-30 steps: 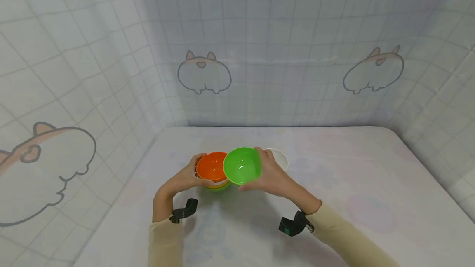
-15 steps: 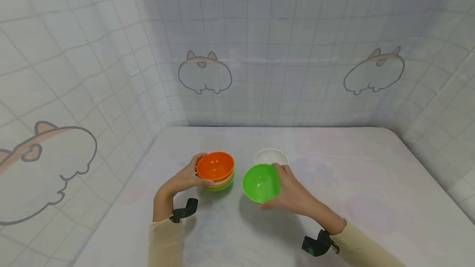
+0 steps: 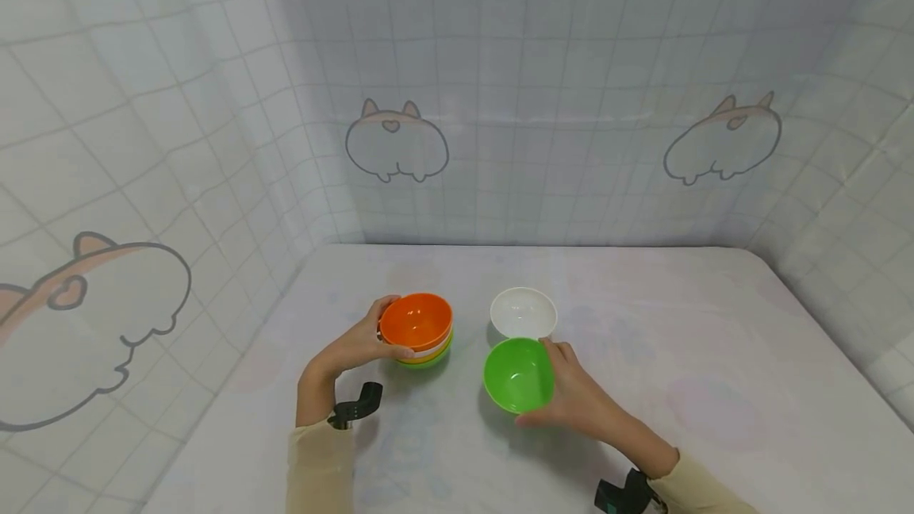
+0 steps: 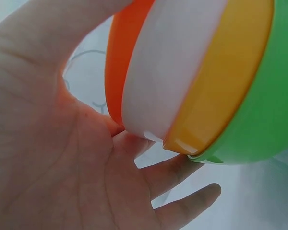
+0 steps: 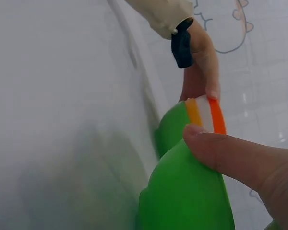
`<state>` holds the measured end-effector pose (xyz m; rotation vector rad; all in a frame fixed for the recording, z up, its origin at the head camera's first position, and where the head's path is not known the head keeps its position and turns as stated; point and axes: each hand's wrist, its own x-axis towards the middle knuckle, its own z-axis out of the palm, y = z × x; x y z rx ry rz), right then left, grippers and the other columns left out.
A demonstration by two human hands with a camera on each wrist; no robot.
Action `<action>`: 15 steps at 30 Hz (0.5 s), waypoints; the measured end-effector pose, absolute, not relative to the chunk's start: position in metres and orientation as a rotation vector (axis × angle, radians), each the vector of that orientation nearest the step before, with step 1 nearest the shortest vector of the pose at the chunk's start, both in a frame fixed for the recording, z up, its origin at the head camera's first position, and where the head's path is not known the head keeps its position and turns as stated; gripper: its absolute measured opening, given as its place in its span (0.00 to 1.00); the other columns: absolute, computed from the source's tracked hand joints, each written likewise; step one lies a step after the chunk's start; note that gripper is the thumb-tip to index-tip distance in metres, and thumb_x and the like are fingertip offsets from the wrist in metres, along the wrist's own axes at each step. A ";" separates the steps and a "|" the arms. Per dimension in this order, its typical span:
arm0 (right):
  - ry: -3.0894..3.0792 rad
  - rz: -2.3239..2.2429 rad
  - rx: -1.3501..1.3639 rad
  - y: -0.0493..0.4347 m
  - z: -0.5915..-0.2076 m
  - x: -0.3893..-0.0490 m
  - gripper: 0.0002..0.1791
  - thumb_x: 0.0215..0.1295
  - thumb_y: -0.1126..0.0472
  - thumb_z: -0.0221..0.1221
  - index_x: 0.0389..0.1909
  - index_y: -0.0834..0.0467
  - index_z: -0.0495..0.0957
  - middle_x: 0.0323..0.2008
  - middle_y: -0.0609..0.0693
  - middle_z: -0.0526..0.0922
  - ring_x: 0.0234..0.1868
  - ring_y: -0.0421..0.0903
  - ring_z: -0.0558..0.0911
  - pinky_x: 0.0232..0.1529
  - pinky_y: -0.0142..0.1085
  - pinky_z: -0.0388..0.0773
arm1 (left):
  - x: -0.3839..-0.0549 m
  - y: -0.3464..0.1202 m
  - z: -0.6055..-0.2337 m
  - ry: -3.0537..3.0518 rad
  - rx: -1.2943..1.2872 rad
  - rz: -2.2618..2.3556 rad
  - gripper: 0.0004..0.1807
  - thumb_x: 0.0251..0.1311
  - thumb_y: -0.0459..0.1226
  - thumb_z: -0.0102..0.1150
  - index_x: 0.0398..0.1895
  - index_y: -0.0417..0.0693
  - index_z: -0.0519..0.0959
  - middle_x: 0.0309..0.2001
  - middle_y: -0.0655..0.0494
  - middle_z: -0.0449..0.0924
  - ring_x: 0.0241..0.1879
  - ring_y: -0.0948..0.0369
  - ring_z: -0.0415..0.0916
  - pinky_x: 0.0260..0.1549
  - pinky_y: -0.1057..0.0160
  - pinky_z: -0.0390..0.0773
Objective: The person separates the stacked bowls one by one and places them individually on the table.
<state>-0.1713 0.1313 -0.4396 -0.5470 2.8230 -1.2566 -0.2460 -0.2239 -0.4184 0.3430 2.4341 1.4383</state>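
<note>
Gripping a green bowl (image 3: pixel 519 376) by its side with the fingers of the right hand (image 3: pixel 580 397), just on the near side of a white bowl (image 3: pixel 524 312). Holding a stack of bowls (image 3: pixel 416 322) (orange uppermost, then white, yellow, green) with the fingers of the left hand (image 3: pixel 357 342), further left over the bench (image 3: pixel 635 324).

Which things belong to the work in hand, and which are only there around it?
In the work:
- stacked bowls, held by left hand
- green bowl, held by right hand
- white bowl, probably

Only around:
- wrist cameras
- table
- patterned wall
</note>
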 end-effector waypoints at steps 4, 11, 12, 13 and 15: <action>2.802 -1.286 -0.569 0.132 -0.446 -0.171 0.66 0.25 0.46 0.82 0.69 0.64 0.59 0.53 0.60 0.67 0.51 0.54 0.72 0.46 0.52 0.75 | -0.245 -0.225 -0.419 2.432 0.349 1.439 0.54 0.49 0.44 0.73 0.74 0.51 0.46 0.71 0.45 0.54 0.66 0.48 0.59 0.62 0.40 0.60; 2.794 -1.307 -0.623 0.132 -0.450 -0.172 0.64 0.27 0.46 0.81 0.68 0.61 0.59 0.53 0.58 0.67 0.53 0.53 0.68 0.45 0.51 0.74 | -0.245 -0.224 -0.418 2.445 0.359 1.421 0.54 0.49 0.46 0.73 0.74 0.51 0.47 0.71 0.45 0.53 0.66 0.48 0.58 0.62 0.39 0.59; 2.795 -1.305 -0.625 0.132 -0.451 -0.172 0.64 0.27 0.46 0.81 0.68 0.60 0.59 0.53 0.58 0.67 0.53 0.53 0.68 0.45 0.51 0.74 | -0.245 -0.224 -0.419 2.448 0.359 1.414 0.54 0.49 0.46 0.73 0.73 0.51 0.47 0.71 0.46 0.52 0.66 0.48 0.58 0.62 0.40 0.59; 2.802 -1.298 -0.628 0.132 -0.451 -0.172 0.64 0.27 0.45 0.81 0.69 0.61 0.59 0.53 0.58 0.67 0.53 0.53 0.69 0.45 0.52 0.74 | -0.245 -0.224 -0.419 2.449 0.360 1.411 0.54 0.49 0.47 0.72 0.73 0.51 0.47 0.71 0.45 0.52 0.66 0.48 0.58 0.62 0.40 0.59; 2.803 -1.295 -0.625 0.132 -0.451 -0.172 0.66 0.27 0.45 0.81 0.70 0.61 0.58 0.53 0.59 0.67 0.53 0.54 0.69 0.45 0.52 0.74 | -0.246 -0.224 -0.419 2.454 0.359 1.406 0.54 0.49 0.47 0.72 0.73 0.50 0.47 0.71 0.45 0.53 0.66 0.48 0.58 0.62 0.40 0.59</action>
